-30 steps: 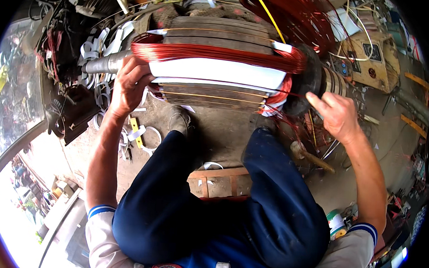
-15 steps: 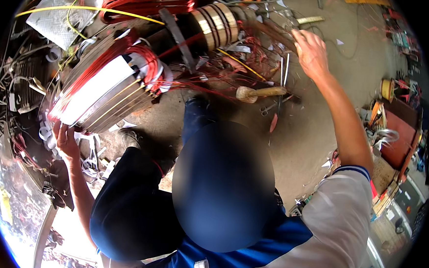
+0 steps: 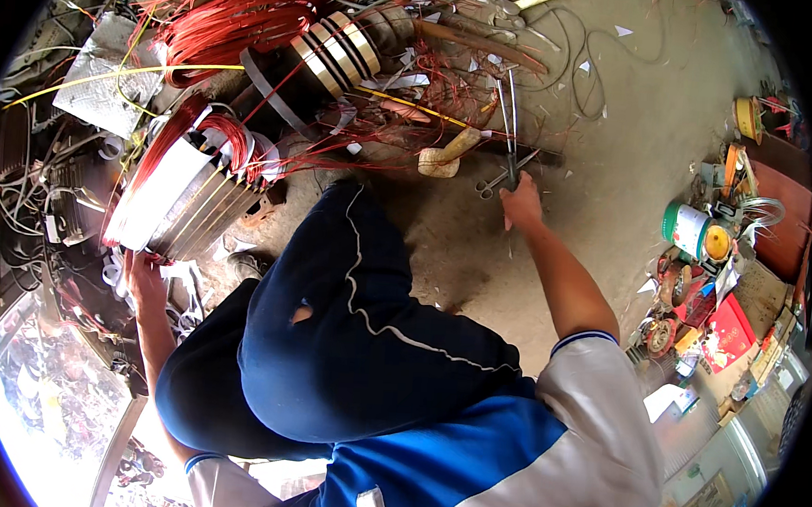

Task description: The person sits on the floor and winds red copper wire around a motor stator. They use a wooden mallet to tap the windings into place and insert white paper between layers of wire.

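A big motor core (image 3: 182, 198) wound with red copper wire lies tilted on the ground at the left. My left hand (image 3: 140, 276) grips its lower end. My right hand (image 3: 521, 205) reaches out over my blue-trousered knee (image 3: 358, 278) to the dirt floor. Its fingers are curled on the handles of long metal scissors (image 3: 504, 134), whose blades point away from me. A wooden mallet (image 3: 446, 154) lies just left of the scissors.
A second rotor with brass rings (image 3: 335, 49) and a heap of loose red wire (image 3: 235, 11) lie beyond the core. Cables and metal parts crowd the left edge. Cans (image 3: 696, 229), a red box (image 3: 726, 334) and small tools sit at the right.
My right hand has pulled back from the far tangle of wire and come down on the scissors. My head has turned further right. The left hand stays on the core.
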Tool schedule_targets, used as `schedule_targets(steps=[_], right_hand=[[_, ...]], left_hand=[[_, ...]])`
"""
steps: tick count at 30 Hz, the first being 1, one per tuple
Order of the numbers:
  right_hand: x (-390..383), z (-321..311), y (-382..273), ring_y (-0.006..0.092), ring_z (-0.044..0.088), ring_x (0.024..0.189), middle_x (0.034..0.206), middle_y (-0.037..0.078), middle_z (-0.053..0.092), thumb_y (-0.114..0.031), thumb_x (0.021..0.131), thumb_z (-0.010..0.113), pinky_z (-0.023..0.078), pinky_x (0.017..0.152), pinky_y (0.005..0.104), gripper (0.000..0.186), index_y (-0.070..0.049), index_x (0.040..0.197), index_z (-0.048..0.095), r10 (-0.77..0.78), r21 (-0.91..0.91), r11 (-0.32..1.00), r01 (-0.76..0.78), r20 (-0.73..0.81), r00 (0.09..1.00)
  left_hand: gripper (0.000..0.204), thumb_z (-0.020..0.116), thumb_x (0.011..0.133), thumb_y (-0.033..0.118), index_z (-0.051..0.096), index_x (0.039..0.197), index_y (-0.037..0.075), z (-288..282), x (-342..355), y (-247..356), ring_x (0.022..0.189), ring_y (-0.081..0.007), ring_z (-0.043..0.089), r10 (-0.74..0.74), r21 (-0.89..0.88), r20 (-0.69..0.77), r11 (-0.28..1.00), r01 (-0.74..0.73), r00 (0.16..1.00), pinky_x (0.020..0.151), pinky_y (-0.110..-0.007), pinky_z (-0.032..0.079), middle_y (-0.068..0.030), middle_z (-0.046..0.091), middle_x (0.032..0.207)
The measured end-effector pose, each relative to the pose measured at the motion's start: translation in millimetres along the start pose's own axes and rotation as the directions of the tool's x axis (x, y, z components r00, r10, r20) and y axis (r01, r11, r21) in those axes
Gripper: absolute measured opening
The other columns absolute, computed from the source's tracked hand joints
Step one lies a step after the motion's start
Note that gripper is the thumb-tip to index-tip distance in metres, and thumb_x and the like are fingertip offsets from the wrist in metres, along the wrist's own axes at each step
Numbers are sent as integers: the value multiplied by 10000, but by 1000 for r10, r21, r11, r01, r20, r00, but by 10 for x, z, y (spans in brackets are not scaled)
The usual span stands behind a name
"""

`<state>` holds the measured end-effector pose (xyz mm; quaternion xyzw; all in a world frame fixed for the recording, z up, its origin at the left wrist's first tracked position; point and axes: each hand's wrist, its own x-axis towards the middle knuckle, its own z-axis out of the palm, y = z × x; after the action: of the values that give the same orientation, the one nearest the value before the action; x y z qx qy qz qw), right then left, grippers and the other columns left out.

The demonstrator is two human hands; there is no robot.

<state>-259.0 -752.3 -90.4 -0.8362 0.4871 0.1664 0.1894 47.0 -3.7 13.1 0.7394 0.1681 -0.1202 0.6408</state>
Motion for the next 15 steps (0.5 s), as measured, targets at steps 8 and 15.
schedule_targets(steps=[8,15], right_hand=[[497,120,-57,367,714,999,1030,168,746,-120,929,657,544,871,448,407,-54,1315,549,-216,248,938,241,-124,968],[909,-160,237,407,692,925,960,172,720,-98,897,669,533,843,491,250,-92,1141,616,34,281,953,112,-467,884]], left_hand=[[151,576,1011,140,638,1121,58,105,-44,102,797,-162,581,-98,-83,-70,992,92,993,789,-333,480,-44,591,807],[216,543,1004,140,628,1179,47,77,-31,90,801,-164,596,-110,-82,-49,991,106,993,783,-353,494,-57,599,839]])
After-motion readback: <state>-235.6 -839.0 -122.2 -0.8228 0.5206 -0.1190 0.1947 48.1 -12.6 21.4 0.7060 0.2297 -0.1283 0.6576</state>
